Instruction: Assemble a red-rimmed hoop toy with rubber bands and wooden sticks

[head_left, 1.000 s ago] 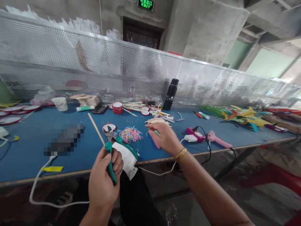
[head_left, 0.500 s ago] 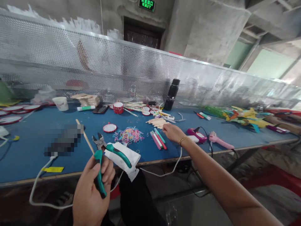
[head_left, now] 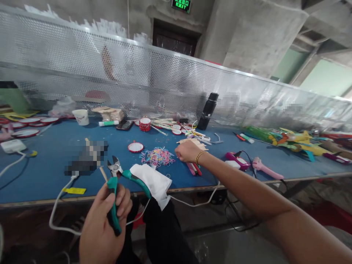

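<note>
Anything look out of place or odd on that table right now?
Two things stand out. A white cloth or tissue hangs over the near edge of the blue table, beside the pliers in the left hand, and might slip off. The small coloured loops lie in a loose heap directly on the table, as if spilled.

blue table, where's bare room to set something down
One bare patch of the blue table lies between the paper cup and the lone red-rimmed disc; another between the purple device and the red-and-black tool. The middle is crowded: colourful bands, markers and wooden sticks.
</note>
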`<state>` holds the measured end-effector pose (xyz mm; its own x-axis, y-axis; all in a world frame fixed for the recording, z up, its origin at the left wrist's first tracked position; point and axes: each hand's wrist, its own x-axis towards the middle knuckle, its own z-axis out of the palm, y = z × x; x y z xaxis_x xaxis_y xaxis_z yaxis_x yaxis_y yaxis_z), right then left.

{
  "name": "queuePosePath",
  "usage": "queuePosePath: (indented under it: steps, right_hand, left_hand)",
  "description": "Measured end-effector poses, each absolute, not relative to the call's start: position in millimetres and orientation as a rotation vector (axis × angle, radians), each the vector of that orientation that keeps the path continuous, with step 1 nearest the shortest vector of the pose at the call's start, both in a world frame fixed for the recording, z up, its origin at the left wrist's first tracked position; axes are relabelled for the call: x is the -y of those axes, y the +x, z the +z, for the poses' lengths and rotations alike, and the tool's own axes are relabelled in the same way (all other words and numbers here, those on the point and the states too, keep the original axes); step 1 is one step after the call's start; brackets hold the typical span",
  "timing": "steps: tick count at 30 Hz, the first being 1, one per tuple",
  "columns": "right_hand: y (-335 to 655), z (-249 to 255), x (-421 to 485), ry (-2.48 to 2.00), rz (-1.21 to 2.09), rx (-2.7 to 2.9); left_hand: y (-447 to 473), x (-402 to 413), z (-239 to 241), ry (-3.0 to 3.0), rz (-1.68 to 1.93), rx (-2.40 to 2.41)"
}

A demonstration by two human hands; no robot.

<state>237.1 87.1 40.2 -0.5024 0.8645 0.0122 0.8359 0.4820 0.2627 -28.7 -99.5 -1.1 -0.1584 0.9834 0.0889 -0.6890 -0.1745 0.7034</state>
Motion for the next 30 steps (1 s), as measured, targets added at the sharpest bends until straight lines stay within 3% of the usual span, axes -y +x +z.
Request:
queuePosePath:
  steps: [9, 15, 21, 30]
  right_hand:
    - [225, 64, -94, 1.503, 0.248, -2.773]
    - [232, 61, -76, 1.497, -0.051, -3.007]
    - [217, 37, -42, 0.99, -0.574, -3.092]
    - [204, 45, -37, 1.07, -0.281, -2.887]
  left_hand:
    - [-32, 102, -4, 0.599, 1.676, -0.596]
    - [-32, 102, -6, 0.633, 1.697, -0.578]
    - [-25, 104, -2, 0.648, 1.691, -0.596]
    - [-27, 107, 1, 0.642, 1.695, -0.605]
